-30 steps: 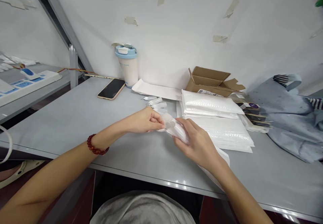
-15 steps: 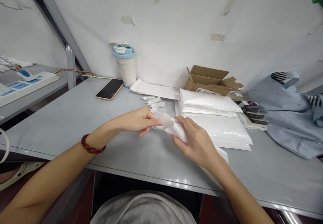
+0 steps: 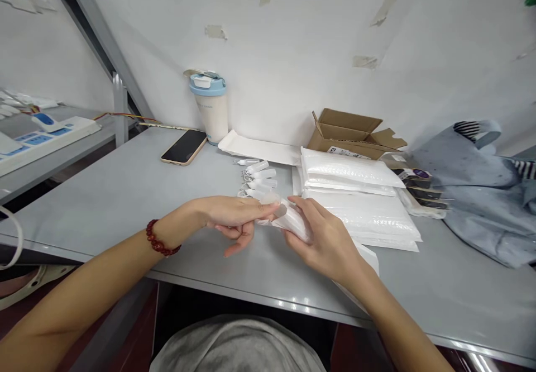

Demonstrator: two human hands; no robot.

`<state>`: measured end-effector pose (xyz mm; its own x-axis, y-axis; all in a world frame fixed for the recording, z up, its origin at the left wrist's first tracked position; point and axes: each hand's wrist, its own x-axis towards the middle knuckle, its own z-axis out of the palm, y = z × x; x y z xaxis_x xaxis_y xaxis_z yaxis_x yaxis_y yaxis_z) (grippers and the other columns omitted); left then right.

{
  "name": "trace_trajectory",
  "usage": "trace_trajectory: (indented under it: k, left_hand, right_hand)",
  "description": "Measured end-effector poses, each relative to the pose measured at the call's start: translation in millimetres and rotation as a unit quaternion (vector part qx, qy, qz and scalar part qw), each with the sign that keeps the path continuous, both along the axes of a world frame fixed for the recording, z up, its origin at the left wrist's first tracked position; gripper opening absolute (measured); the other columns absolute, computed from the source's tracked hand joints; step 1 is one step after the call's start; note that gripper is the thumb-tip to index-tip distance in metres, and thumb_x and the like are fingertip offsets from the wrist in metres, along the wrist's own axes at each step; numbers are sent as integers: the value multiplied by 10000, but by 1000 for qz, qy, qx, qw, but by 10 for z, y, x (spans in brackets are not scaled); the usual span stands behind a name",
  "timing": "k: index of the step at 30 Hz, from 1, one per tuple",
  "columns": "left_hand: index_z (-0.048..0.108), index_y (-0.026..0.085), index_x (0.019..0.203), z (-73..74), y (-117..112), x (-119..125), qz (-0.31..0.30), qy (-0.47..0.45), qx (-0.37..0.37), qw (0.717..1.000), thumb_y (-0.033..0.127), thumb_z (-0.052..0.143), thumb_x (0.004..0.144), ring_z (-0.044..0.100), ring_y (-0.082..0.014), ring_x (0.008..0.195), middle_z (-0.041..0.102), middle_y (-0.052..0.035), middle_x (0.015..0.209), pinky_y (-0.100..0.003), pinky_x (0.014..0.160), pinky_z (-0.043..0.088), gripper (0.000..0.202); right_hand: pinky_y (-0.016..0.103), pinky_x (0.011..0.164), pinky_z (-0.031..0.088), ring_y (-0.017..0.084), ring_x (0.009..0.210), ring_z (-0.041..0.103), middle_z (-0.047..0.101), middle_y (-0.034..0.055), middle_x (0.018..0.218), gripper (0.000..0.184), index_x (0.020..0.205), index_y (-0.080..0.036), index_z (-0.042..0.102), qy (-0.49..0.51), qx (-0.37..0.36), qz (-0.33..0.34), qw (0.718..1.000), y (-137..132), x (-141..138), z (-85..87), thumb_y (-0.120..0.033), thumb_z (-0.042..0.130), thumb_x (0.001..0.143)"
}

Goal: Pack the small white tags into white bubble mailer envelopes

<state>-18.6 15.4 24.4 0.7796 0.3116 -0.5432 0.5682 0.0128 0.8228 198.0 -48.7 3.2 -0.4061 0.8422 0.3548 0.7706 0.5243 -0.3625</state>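
Note:
My right hand (image 3: pixel 324 237) is wrapped round a white padded mailer (image 3: pixel 293 222) whose open end points left. My left hand (image 3: pixel 237 217) has its index finger and thumb stretched to the mailer's mouth, where a small clear plastic piece (image 3: pixel 272 199) sits; the other fingers hang spread toward the table. A row of small clear vials (image 3: pixel 260 176) lies on the grey table (image 3: pixel 125 193) just beyond my hands. A red bead bracelet (image 3: pixel 158 241) circles my left wrist.
Stacks of white padded mailers (image 3: pixel 355 193) lie to the right, an open cardboard box (image 3: pixel 352 133) behind them. A phone (image 3: pixel 184 147), a blue-lidded tumbler (image 3: pixel 209 106) and a flat white envelope (image 3: pixel 259 149) sit by the wall. Grey cloth bag (image 3: pixel 481 187) at right; power strip (image 3: pixel 46 137) on the left shelf.
My left hand has loosened from a closed pinch at the mailer's mouth; its fingers have spread and dropped toward the table. The right hand has kept hold of the mailer.

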Motion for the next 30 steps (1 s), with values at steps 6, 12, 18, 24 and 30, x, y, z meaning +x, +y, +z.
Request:
trace_trajectory:
  k: [6, 12, 18, 24, 30]
  left_hand:
    - [647, 164, 1086, -3, 39, -33, 46, -71, 8, 996, 648, 366, 885, 281, -62, 249, 623, -22, 475, -200, 295, 213, 594]
    - [613, 149, 1028, 69, 131, -110, 255, -70, 125, 956, 491, 609, 825, 548, -97, 393, 683, -22, 617, -195, 423, 404, 398]
    - [588, 135, 751, -16, 92, -28, 144, -49, 79, 985, 490, 574, 830, 609, -132, 520, 655, -32, 661, -220, 481, 437, 365]
    - [553, 148, 638, 12, 84, -55, 136, -87, 139, 977, 420, 559, 852, 478, -87, 524, 503, 33, 570, -201, 507, 387, 346]
    - [506, 149, 618, 11, 76, -49, 158, -100, 132, 973, 416, 544, 859, 443, -88, 556, 440, 35, 592, -204, 529, 372, 361]
  right_hand:
    - [409, 705, 550, 266, 905, 637, 635, 118, 1056, 476, 1245, -152, 441, 3, -1, 4, 1000, -5, 3, 9, -263, 554, 796]
    - [396, 697, 540, 254, 874, 636, 628, 108, 1045, 486, 1263, -168, 423, 4, -1, -10, 1000, -3, 29, 31, -287, 554, 811]
    - [403, 709, 534, 270, 918, 620, 629, 118, 1044, 490, 1273, -186, 402, -1, 10, 9, 1000, -21, 23, 60, -393, 547, 853]
    - [418, 781, 527, 258, 967, 611, 613, 131, 1115, 460, 1271, -181, 432, 21, -44, -4, 999, -11, 57, 105, -485, 432, 924]
    - [418, 811, 523, 247, 989, 596, 595, 120, 1135, 424, 1246, -195, 453, 45, -23, -12, 999, 18, 58, 51, -425, 523, 897]
